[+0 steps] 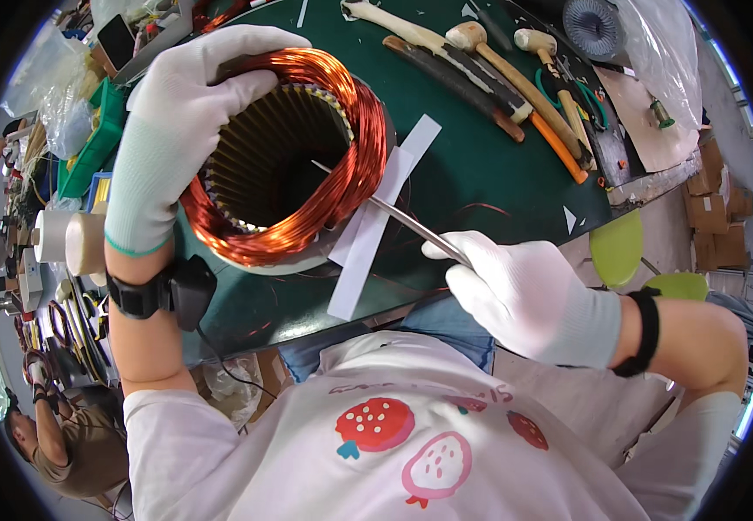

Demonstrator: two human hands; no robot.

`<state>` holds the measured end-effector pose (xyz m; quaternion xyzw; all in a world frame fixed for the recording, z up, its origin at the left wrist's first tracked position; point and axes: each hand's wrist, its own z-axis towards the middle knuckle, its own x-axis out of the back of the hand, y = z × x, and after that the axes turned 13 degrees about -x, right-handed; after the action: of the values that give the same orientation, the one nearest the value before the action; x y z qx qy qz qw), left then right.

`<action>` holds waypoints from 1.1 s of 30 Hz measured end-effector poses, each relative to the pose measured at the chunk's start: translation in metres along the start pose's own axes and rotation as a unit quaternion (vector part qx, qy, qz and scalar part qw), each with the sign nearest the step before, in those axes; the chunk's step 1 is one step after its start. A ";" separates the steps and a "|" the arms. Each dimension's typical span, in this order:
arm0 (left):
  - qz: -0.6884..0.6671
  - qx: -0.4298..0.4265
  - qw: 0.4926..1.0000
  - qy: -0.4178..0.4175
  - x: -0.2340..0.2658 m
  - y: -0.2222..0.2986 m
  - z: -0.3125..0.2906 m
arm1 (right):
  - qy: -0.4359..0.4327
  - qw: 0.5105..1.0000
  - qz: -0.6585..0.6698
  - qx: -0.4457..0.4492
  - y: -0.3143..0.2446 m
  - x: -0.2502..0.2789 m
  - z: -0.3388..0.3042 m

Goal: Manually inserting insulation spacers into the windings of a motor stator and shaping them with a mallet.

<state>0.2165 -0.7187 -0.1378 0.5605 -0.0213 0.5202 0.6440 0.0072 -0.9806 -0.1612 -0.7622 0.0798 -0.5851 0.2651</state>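
Note:
A motor stator (246, 174) with a thick ring of copper winding (361, 156) stands on the green table, its slotted bore facing up. My left hand (190, 122), in a white glove, grips the winding at its upper left, thumb on the inner side. My right hand (524, 291), also gloved, is closed round a thin metal rod (420, 227). The rod slants up and left through the right side of the winding, and its pointed tip shows inside the bore. Its rear end is hidden in my right hand. White paper strips (385, 217) lie crossed beside the stator, under the rod.
Mallets (472, 39), a dark bar (454, 82) and scissors (598, 104) lie at the far right. White thread spools (81, 243) and a green bin (90, 143) stand at the left. Another person (72, 443) works at the lower left. A green chair (617, 247) is at the right.

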 end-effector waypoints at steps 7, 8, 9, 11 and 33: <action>-0.041 0.001 0.999 0.001 0.006 -0.001 0.003 | 0.138 0.983 0.118 0.021 0.026 -0.040 0.018; -0.037 -0.002 0.999 0.031 0.008 -0.009 -0.002 | 0.156 0.981 0.117 0.017 0.022 -0.037 0.021; -0.032 -0.006 0.998 0.060 0.010 -0.012 -0.007 | 0.174 0.978 0.116 0.013 0.018 -0.033 0.022; -0.026 0.020 0.992 0.123 -0.007 0.017 -0.014 | 0.158 0.978 0.138 -0.014 0.014 -0.014 0.015; 0.355 -0.235 0.905 -0.007 -0.022 0.050 -0.106 | 0.100 0.995 0.010 -0.017 -0.018 -0.011 -0.066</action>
<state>0.1132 -0.6625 -0.1554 0.3524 -0.3449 0.6900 0.5298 -0.0608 -0.9814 -0.1498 -0.7030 0.1238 -0.6546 0.2489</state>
